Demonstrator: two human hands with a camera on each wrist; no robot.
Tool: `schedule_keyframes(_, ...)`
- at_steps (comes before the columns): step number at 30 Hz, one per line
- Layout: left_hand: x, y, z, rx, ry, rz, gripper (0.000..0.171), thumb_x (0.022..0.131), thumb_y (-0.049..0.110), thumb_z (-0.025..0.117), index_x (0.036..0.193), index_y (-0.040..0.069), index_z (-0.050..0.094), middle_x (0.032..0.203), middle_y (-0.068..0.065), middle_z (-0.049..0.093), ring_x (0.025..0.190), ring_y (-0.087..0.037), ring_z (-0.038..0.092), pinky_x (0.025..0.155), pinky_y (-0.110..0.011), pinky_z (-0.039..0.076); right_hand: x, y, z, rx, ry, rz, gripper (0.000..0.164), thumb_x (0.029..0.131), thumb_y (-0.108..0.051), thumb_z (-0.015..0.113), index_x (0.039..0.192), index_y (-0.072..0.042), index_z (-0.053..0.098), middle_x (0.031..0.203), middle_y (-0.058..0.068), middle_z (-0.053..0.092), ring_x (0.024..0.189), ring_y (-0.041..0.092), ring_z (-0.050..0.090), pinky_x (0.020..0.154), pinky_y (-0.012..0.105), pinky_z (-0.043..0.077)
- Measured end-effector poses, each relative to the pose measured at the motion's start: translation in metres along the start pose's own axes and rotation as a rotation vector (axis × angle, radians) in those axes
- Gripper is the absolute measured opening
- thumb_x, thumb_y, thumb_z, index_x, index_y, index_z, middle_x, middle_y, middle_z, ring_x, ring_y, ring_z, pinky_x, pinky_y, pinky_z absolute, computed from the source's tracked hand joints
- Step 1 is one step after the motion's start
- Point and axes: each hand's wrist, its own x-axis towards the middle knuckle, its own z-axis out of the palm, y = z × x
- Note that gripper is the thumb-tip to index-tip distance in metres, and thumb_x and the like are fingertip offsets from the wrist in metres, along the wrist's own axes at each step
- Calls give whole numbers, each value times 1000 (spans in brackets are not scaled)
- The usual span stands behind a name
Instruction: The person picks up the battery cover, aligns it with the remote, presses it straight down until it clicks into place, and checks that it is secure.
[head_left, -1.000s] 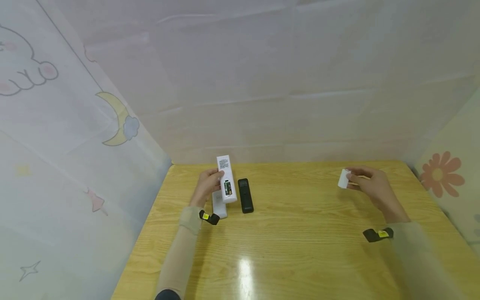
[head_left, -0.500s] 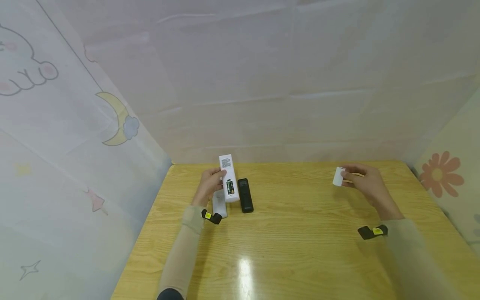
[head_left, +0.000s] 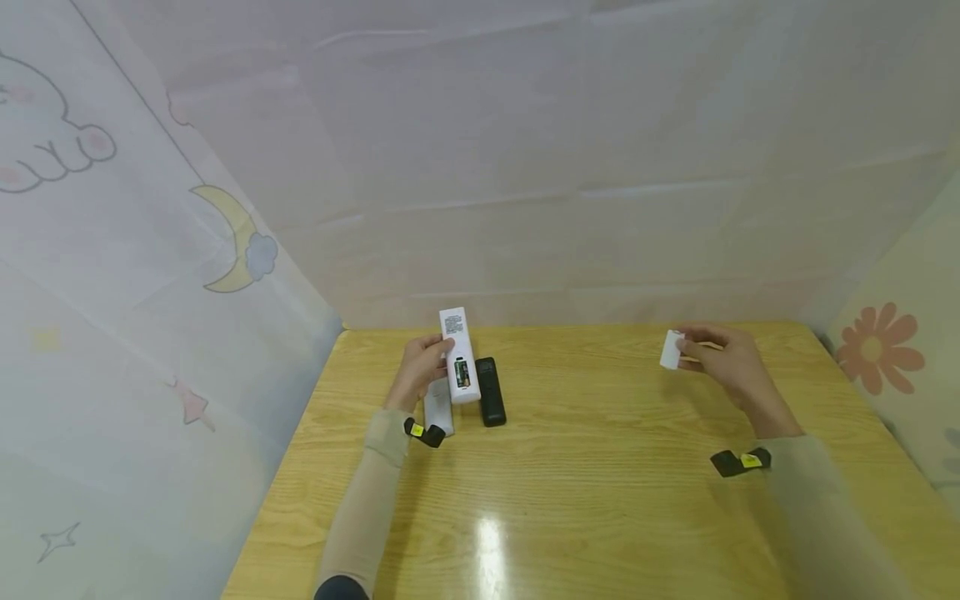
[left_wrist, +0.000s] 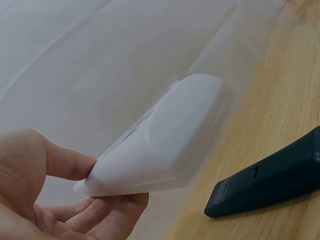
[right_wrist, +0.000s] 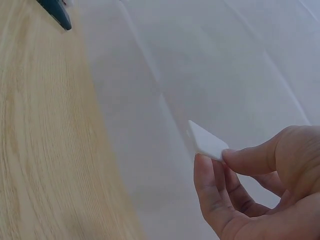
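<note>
My left hand (head_left: 421, 367) grips a white remote control (head_left: 456, 333) by its side, thumb on the back face and fingers beneath. The remote's back is turned up, and its battery compartment (head_left: 462, 372) is uncovered with batteries showing inside. In the left wrist view the white remote (left_wrist: 165, 135) is seen end-on, tilted above the table. Off to the right, my right hand (head_left: 731, 362) pinches a small white battery cover (head_left: 671, 350) between thumb and fingers. The right wrist view shows this cover (right_wrist: 207, 142) held at the fingertips, in the air.
A black remote (head_left: 491, 392) lies face down on the wooden table (head_left: 585, 467), just right of the held remote. Another white remote (head_left: 438, 412) lies partly hidden under the left hand and held remote. A fabric backdrop (head_left: 525, 208) rises behind the table's far edge.
My right hand has moved a little to the left with the battery cover, which has turned slightly. The left hand and white remote have shifted slightly right.
</note>
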Motion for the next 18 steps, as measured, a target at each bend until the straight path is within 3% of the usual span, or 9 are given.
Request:
schedule_keyframes(10, -2, 2, 4, -14, -19, 18, 54, 108, 21, 62, 153, -8, 50, 140, -27, 65, 116, -35, 73, 101, -43, 63, -2, -10, 7, 12, -5, -22, 51, 112, -22, 59, 153, 7, 51, 130, 8, 52, 101, 3, 65, 93, 31, 64)
schedule_keyframes(18, -2, 5, 7, -14, -31, 17, 56, 108, 22, 63, 153, -7, 50, 141, -27, 65, 118, -37, 72, 108, -50, 58, 1, -11, 10, 28, -18, -44, 49, 112, -18, 59, 152, 9, 51, 131, 11, 52, 102, 0, 66, 90, 27, 65)
